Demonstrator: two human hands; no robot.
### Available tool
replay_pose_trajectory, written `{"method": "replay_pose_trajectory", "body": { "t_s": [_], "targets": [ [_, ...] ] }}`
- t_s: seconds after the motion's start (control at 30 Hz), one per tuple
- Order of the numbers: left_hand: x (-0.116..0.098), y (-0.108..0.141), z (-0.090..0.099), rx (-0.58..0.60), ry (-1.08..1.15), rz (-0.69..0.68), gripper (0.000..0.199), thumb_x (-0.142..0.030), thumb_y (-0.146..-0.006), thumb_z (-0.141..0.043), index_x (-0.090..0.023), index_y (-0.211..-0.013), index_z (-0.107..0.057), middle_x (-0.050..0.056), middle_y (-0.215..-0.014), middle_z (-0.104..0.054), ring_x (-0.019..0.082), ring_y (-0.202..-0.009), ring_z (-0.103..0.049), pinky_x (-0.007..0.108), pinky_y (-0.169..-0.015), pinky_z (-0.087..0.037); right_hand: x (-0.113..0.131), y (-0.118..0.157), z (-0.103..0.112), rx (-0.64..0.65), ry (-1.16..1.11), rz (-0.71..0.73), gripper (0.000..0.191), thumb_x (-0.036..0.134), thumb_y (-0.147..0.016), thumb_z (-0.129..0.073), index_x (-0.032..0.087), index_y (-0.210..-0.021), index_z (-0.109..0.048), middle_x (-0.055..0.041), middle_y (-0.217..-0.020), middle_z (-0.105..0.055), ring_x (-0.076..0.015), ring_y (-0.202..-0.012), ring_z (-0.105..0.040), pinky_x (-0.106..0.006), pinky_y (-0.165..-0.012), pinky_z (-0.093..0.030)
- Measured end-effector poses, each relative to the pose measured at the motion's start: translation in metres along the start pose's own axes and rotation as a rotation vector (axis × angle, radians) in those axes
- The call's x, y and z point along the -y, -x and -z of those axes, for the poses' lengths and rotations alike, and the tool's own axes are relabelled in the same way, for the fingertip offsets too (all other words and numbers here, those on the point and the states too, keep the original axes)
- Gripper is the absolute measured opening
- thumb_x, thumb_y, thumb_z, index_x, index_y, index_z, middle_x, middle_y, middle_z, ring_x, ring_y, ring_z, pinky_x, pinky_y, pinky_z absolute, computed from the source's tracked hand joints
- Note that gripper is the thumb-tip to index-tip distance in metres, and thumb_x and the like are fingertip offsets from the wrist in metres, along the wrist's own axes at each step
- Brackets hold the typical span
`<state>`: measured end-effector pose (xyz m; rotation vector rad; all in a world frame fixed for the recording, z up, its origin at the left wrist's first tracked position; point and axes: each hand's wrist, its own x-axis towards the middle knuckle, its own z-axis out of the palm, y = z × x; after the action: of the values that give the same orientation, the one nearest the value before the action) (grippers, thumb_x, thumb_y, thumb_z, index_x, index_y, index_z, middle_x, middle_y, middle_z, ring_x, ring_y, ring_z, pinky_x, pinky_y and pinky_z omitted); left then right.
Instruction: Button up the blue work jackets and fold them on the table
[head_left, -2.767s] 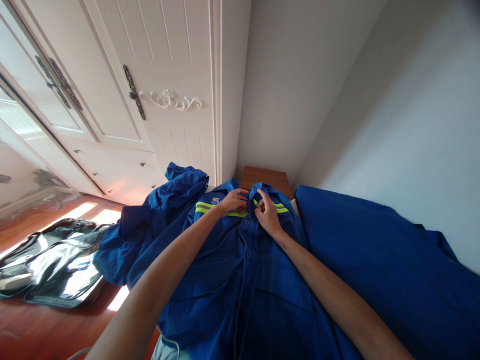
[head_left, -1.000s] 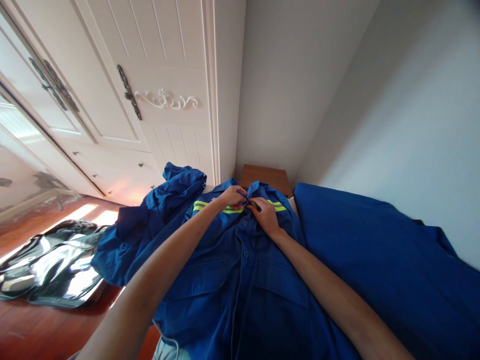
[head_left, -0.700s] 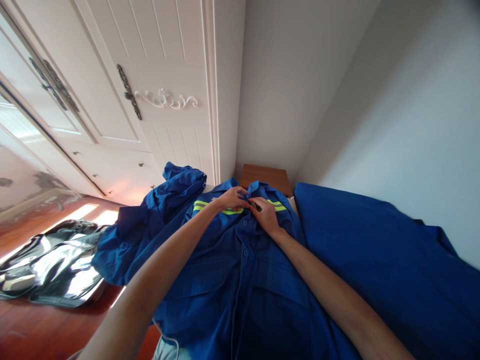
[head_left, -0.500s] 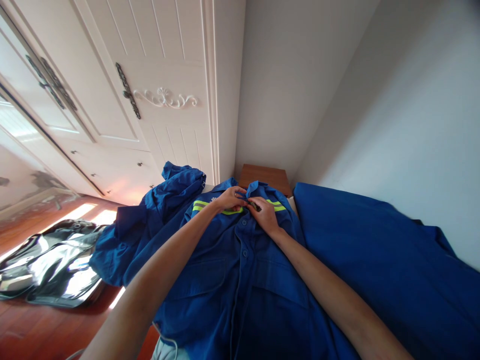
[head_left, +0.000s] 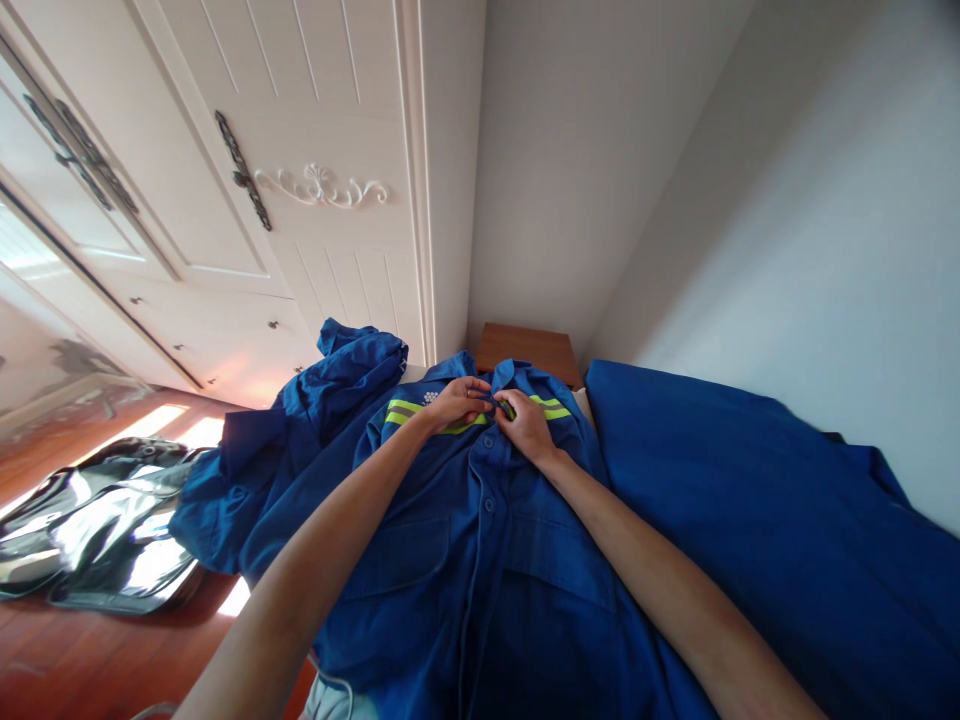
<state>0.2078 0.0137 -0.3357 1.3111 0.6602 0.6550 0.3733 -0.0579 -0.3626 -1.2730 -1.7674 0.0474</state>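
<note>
A blue work jacket (head_left: 420,560) lies spread out, front up, with its collar away from me and a yellow-green and grey band across the chest. Both of my hands meet at its button placket, just below the collar. My left hand (head_left: 459,402) pinches the cloth from the left side, fingers bent. My right hand (head_left: 525,424) grips the opposite edge of the placket, its thumb and forefinger pressed together. Whatever button lies between the fingertips is hidden. Below the hands, buttons (head_left: 489,505) show down the front.
More blue garments lie at the left (head_left: 330,400), and a large blue garment (head_left: 705,470) covers the right side. A white wardrobe (head_left: 330,120) stands beyond on the left. A brown wooden stand (head_left: 529,345) is at the back. A clear-and-dark plastic bag (head_left: 105,530) lies on the wooden floor.
The fingers have shifted slightly at the placket below the collar, both hands staying there. The whole view has moved a little; the jacket lies as before.
</note>
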Motion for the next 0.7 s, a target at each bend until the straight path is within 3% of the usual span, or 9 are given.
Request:
{"method": "replay_pose_trajectory", "body": {
  "t_s": [0.2,0.43,0.7],
  "targets": [
    [0.006,0.0,-0.001,-0.013,-0.021,-0.014,0.046,-0.019,-0.064,-0.085,-0.012,-0.099,-0.054,-0.005,-0.063,-0.062,0.003,-0.035,-0.047,0.015,-0.036,-0.03,-0.001,0.0,-0.001,0.016,-0.115,-0.105,0.021,0.017,-0.076,-0.055,0.019,-0.095,-0.065,-0.0067,-0.096,-0.07,-0.0212,-0.087,-0.066,-0.035,-0.083,-0.053],
    [0.005,0.0,-0.005,-0.046,-0.211,-0.117,0.048,-0.034,-0.069,-0.084,-0.011,-0.104,-0.06,0.002,-0.079,-0.067,0.003,-0.038,-0.051,0.017,-0.038,-0.038,0.001,0.0,0.001,0.036,-0.192,-0.181,0.022,0.026,-0.078,-0.056,0.018,-0.096,-0.066,-0.0072,-0.095,-0.071,-0.02,-0.082,-0.066,-0.034,-0.079,-0.053],
    [0.012,0.0,-0.002,-0.058,-0.025,-0.117,0.054,-0.039,-0.06,-0.088,-0.014,-0.095,-0.054,-0.003,-0.065,-0.062,0.006,-0.037,-0.051,0.017,-0.038,-0.036,-0.01,-0.002,0.001,0.132,-0.418,-0.344,0.035,0.031,-0.075,-0.062,0.015,-0.106,-0.064,-0.007,-0.094,-0.072,-0.0174,-0.076,-0.066,-0.031,-0.071,-0.055]
  ]
}}
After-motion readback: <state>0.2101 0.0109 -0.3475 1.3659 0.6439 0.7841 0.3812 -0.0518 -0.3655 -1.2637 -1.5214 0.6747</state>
